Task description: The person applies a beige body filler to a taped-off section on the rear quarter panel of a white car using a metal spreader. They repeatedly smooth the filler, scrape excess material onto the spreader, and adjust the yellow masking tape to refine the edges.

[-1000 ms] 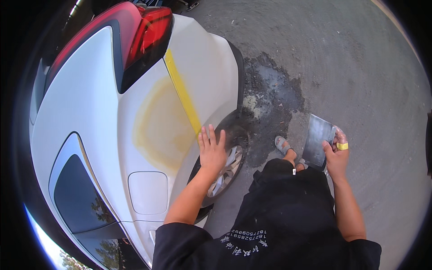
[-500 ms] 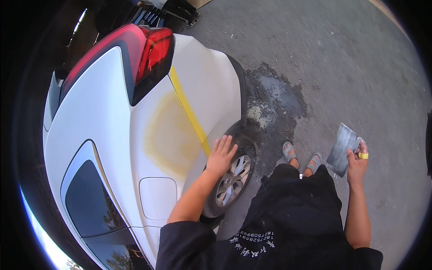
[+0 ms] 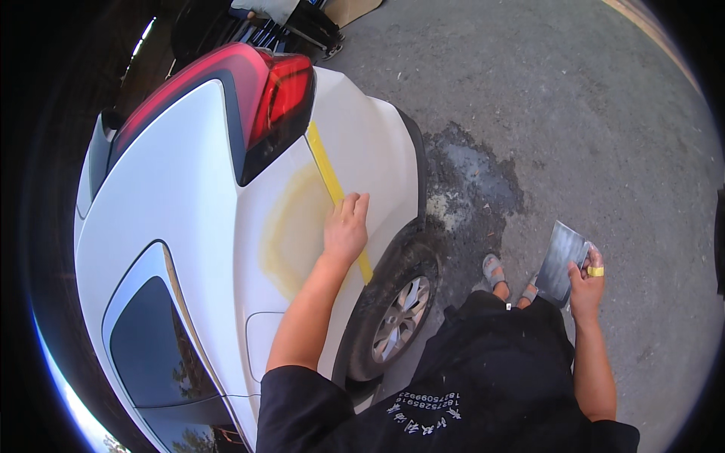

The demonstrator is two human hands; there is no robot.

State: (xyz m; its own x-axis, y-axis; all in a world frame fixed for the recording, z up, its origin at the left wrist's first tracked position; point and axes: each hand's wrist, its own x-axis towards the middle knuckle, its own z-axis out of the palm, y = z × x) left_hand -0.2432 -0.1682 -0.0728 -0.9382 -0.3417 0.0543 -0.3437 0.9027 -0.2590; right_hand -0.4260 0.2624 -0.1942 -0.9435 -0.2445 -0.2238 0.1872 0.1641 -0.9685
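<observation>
My left hand (image 3: 346,232) lies against the rear side panel (image 3: 279,181) of a white car, its fingers together and slightly bent over a strip of yellow masking tape (image 3: 325,162). The fingertips are partly hidden. Just left of the hand is a smooth, dull patch of body filler (image 3: 291,226) with a yellowish rim. Away from the car, my right hand (image 3: 586,293) grips a flat, grey rectangular plate (image 3: 559,260) by one edge, thumb on top. A yellow band (image 3: 596,272) circles one of its fingers.
Below the panel is the rear wheel (image 3: 400,317); the red tail light (image 3: 283,94) sits above the tape. A dark wet stain (image 3: 476,174) marks the grey ground (image 3: 604,121). Another person (image 3: 310,23) stands beyond the car, partly cut off.
My left hand has moved up along the tape from near the wheel arch, and its spread fingers have drawn together and bent. The right hand still holds the plate, slightly lower.
</observation>
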